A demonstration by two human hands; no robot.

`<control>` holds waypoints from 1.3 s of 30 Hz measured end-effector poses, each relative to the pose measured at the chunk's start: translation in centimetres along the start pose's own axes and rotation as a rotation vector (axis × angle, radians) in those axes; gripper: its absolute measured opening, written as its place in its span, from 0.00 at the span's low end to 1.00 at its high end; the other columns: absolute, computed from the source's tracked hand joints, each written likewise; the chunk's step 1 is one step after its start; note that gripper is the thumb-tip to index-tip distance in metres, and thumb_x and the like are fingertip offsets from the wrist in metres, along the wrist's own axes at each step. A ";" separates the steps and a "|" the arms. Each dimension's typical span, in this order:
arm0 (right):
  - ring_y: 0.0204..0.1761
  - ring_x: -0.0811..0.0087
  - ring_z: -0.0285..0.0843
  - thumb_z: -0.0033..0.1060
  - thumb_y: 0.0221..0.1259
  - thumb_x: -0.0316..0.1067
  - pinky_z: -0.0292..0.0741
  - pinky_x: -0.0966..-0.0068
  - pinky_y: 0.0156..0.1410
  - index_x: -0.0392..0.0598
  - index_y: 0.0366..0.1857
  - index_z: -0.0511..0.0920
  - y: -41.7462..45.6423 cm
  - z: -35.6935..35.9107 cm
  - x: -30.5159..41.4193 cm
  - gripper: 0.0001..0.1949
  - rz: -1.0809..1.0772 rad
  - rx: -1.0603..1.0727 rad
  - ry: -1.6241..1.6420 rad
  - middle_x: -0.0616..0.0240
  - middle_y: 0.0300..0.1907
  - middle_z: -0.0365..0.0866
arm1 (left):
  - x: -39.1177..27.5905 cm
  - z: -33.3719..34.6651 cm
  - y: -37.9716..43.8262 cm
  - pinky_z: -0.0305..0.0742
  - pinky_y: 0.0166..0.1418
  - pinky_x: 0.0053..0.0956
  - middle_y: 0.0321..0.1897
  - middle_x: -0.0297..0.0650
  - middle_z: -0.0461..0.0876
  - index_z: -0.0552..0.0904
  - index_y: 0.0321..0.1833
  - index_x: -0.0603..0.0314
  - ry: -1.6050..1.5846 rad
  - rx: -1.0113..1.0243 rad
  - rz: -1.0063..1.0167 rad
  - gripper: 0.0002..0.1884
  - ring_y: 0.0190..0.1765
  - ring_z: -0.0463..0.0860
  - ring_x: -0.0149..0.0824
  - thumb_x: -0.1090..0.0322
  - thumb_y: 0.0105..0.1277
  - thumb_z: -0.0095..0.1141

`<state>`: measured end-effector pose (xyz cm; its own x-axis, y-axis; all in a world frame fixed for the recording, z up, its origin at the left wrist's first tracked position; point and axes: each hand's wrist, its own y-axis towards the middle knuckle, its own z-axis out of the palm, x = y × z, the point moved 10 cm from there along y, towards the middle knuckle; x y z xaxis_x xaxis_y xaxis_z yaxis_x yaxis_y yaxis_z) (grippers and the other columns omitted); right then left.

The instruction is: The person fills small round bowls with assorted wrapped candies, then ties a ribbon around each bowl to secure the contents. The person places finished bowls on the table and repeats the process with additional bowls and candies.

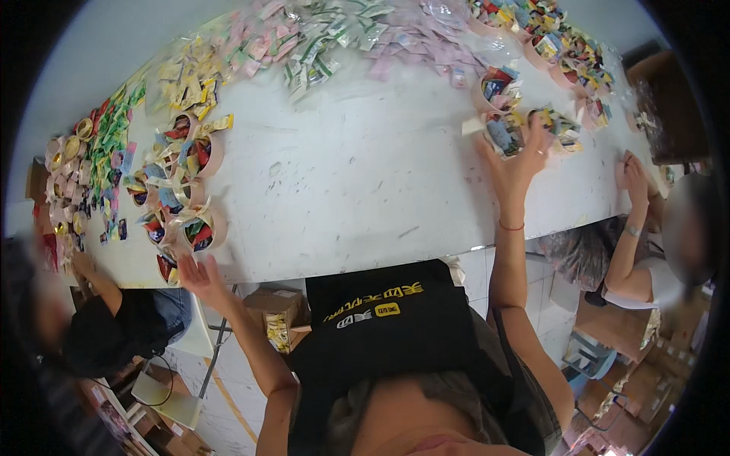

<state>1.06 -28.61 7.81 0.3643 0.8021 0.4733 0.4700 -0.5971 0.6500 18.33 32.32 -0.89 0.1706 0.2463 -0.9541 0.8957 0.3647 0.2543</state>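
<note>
My right hand (519,162) spans a round tub filled with small wrapped packets (503,134), thumb on its left side and fingers over its right. The tub's wall is mostly hidden; a pale ribbon end (473,126) sticks out on the left. Just behind it stands another filled pink tub (485,98). Loose packets (566,134) show by my right fingers. At the table's near edge, my left hand (202,279) has its fingers spread, beside a filled tub (165,269). Beyond that hand is a pink ribboned tub (215,231) with red, green and blue packets.
On the white table (342,171), several filled tubs (199,154) stand at left. Yellow packets (188,77), green-and-white packets (313,62) and pink packets (422,48) are heaped along the far side. More filled tubs (570,62) stand far right. Co-workers sit left (108,319) and right (633,273).
</note>
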 end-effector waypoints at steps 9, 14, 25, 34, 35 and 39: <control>0.73 0.41 0.65 0.59 0.65 0.28 0.66 0.54 0.74 0.33 0.72 0.62 4.7 15.8 0.5 0.31 -0.359 0.417 -0.049 0.35 0.71 0.67 | -2.9 7.1 2.8 0.69 0.72 0.38 0.68 0.51 0.66 0.57 0.78 0.66 0.222 0.212 0.120 0.56 0.68 0.70 0.44 0.65 0.50 0.81; 0.58 0.41 0.79 0.60 0.62 0.29 0.75 0.52 0.63 0.32 0.58 0.77 6.6 18.6 -0.4 0.21 -0.175 0.433 -0.182 0.35 0.55 0.81 | -5.7 11.2 -5.6 0.62 0.74 0.48 0.66 0.59 0.66 0.61 0.76 0.69 0.516 0.453 0.163 0.63 0.69 0.68 0.53 0.48 0.39 0.86; 0.38 0.75 0.83 0.60 0.69 0.24 0.78 0.78 0.43 0.39 0.51 0.79 0.1 11.0 6.4 0.10 0.211 0.618 0.691 0.62 0.46 0.87 | -9.3 19.6 -8.9 0.64 0.76 0.38 0.69 0.46 0.73 0.67 0.76 0.55 0.175 1.348 0.228 0.52 0.72 0.71 0.45 0.60 0.46 0.84; 0.37 0.64 0.83 0.67 0.61 0.23 0.81 0.71 0.41 0.46 0.44 0.84 -11.0 7.0 21.8 0.09 -0.196 1.041 0.919 0.59 0.42 0.82 | -9.7 21.3 -7.7 0.75 0.52 0.34 0.43 0.39 0.79 0.86 0.52 0.55 0.171 1.113 0.285 0.23 0.49 0.80 0.43 0.62 0.52 0.78; 0.37 0.62 0.83 0.68 0.61 0.23 0.81 0.70 0.41 0.46 0.43 0.84 -11.6 7.4 22.8 0.09 -0.317 1.040 0.876 0.59 0.41 0.82 | -9.5 21.2 -7.7 0.75 0.51 0.34 0.43 0.39 0.78 0.86 0.52 0.55 0.162 1.108 0.269 0.23 0.48 0.80 0.43 0.62 0.53 0.77; 0.37 0.58 0.81 0.69 0.58 0.26 0.79 0.66 0.41 0.47 0.42 0.82 -11.2 7.3 24.1 0.09 -0.493 0.855 0.795 0.60 0.34 0.80 | -9.0 21.2 -7.9 0.75 0.56 0.34 0.50 0.42 0.79 0.80 0.57 0.61 0.283 1.097 0.303 0.26 0.54 0.80 0.45 0.62 0.57 0.74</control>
<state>10.46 -2.72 7.57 -0.4392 0.5514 0.7093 0.8935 0.1860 0.4087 18.41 8.14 2.32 0.4641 0.4316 -0.7735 0.7316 -0.6790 0.0601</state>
